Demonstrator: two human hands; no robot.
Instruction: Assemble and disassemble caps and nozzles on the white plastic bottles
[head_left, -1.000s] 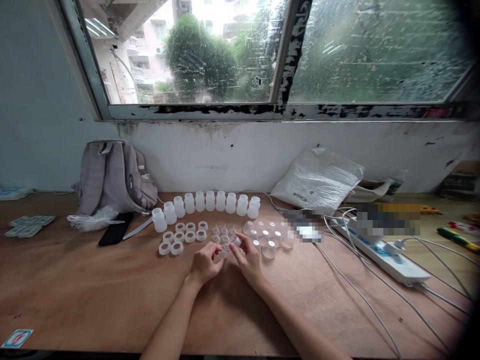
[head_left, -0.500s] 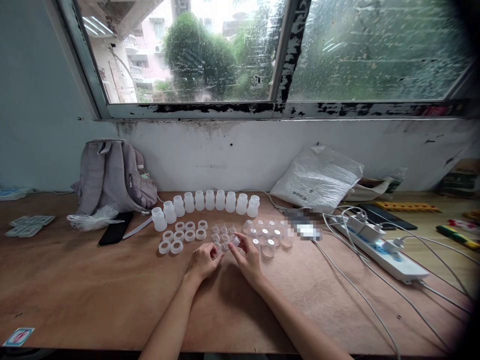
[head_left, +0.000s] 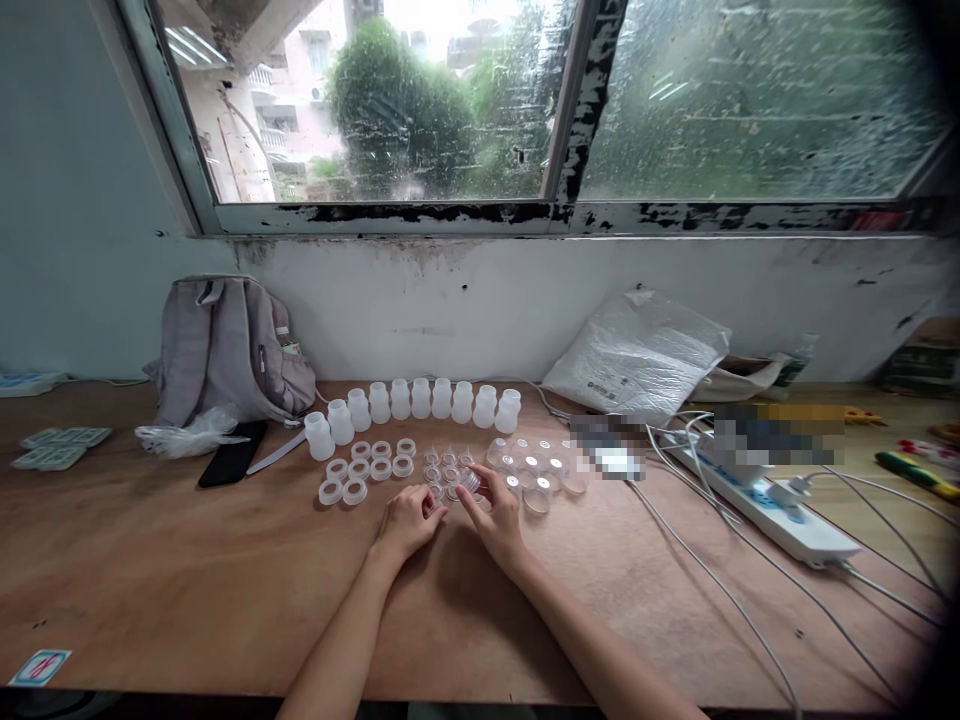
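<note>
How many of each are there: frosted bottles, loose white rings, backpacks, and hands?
Frosted bottles: 10
White rings: 9
Backpack: 1
Hands: 2, a left hand and a right hand
Total: 22

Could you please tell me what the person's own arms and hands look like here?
Both forearms are bare as far as the picture shows them, with no sleeve in view. The left hand and the right hand are ungloved, and neither wrist shows a watch or bracelet. Small details such as rings are too fine to tell.
</note>
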